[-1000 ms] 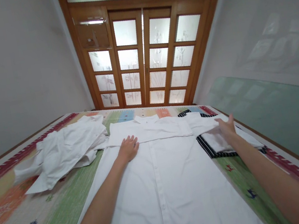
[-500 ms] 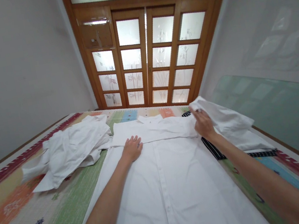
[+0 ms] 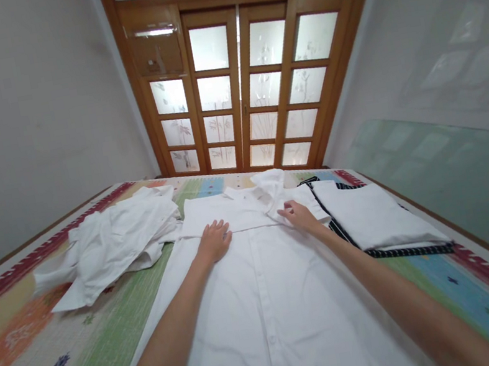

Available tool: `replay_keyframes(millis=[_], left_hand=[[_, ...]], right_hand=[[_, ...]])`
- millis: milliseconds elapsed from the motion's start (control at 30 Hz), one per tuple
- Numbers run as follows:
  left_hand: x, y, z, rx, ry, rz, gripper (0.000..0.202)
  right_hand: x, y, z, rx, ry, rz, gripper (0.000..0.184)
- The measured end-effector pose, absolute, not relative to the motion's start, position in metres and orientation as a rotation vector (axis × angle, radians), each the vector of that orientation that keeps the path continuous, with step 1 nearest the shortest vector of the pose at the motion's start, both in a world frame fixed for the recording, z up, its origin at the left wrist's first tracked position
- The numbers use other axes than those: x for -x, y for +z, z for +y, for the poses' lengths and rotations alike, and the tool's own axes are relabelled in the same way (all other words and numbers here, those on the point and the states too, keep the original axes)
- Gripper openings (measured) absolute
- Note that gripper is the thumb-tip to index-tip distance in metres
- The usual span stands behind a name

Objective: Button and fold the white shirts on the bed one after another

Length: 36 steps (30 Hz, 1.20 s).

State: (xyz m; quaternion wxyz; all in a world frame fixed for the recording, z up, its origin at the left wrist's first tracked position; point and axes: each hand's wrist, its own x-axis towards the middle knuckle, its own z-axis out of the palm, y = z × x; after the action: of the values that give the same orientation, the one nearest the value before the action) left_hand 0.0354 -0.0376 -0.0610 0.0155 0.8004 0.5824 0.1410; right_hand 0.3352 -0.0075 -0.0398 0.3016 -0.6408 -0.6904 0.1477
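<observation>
A white button-front shirt (image 3: pixel 229 312) lies spread out before me, its collar at the far end and its button strip running down the middle. My left hand (image 3: pixel 215 240) rests flat on the left of its chest, fingers stretched out. On the right of the chest, my right hand (image 3: pixel 296 214) has its fingers closed on a sleeve (image 3: pixel 273 185) of the shirt. That sleeve is bunched across the upper chest beside the collar. The fingertips are partly hidden by the cloth.
A loose heap of white clothing (image 3: pixel 121 236) lies to the left. To the right, a folded white garment (image 3: pixel 373 217) sits on black striped cloth (image 3: pixel 412 251). Everything lies on a colourful patterned bedspread (image 3: pixel 20 336). A pale green panel (image 3: pixel 455 171) borders the right side; wooden glazed doors (image 3: pixel 242 95) stand beyond.
My right hand has moved left with the sleeve, from out beyond the shirt's right side to over its chest. The folded garment at right is now uncovered. My left hand stays in place.
</observation>
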Motion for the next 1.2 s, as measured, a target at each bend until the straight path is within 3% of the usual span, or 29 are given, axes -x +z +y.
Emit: replay_keyframes(millis=[200, 333, 467, 533, 667, 767, 967, 1200], left_hand=[[-0.034, -0.063, -0.037, -2.508, 0.468, 1.806, 0.043], [-0.034, -0.061, -0.038, -2.501, 0.451, 1.822, 0.042], [-0.035, -0.06, -0.037, -2.505, 0.44, 1.824, 0.042], [-0.035, -0.061, -0.036, -2.511, 0.453, 1.818, 0.042], [-0.035, -0.063, -0.035, -2.519, 0.473, 1.813, 0.041], [-0.033, -0.066, -0.034, -2.503, 0.485, 1.82, 0.043], [-0.035, -0.063, -0.039, -2.595, 0.829, 1.808, 0.071], [-0.048, -0.052, -0.039, -2.976, 0.643, 1.43, 0.062]], right_hand=[[-0.3, -0.05, 0.016, 1.566, 0.203, -1.833, 0.047], [-0.288, -0.056, 0.018, 1.377, 0.362, -1.946, 0.049], [-0.279, -0.053, 0.013, 1.506, 0.569, -1.944, 0.061], [-0.274, -0.049, 0.011, 1.601, 0.51, -1.936, 0.062], [-0.259, -0.04, 0.008, 1.719, 0.298, -1.997, 0.046], [-0.25, -0.037, 0.001, 1.744, 0.107, -2.131, 0.049], [-0.25, -0.032, -0.014, 1.261, -0.189, -2.81, 0.047], [-0.261, -0.037, -0.024, 1.1, -0.195, -2.821, 0.048]])
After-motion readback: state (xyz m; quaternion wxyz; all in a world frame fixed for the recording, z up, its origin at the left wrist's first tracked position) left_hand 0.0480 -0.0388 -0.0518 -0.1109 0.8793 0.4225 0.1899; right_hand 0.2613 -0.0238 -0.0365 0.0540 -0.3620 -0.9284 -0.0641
